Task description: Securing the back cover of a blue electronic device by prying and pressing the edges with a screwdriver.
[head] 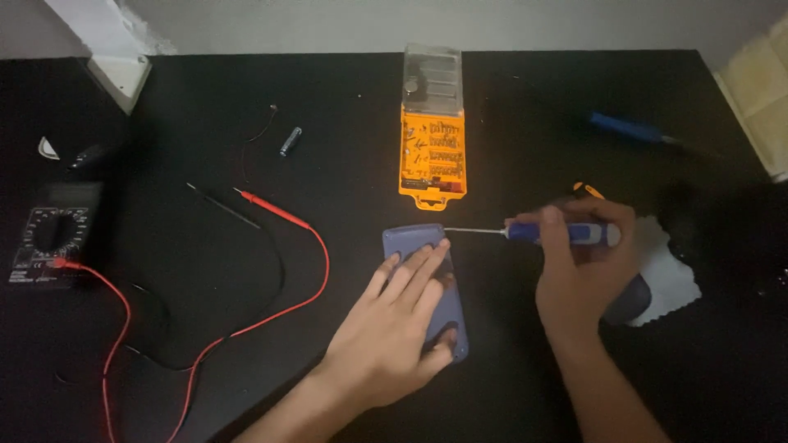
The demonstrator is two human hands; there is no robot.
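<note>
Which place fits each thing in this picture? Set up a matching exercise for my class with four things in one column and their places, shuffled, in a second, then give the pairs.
Things:
1. Multimeter
2. Orange bit case
3. Screwdriver
4. Flat blue-grey device

Places:
A. Under the left hand, pressed flat to the table
B. At the table's left edge, with red and black leads
C. Held in the right hand, tip at the device's top edge
D. Toward the far edge of the table, clear lid open

Pairs: 1-B, 2-D, 3-C, 4-A
</note>
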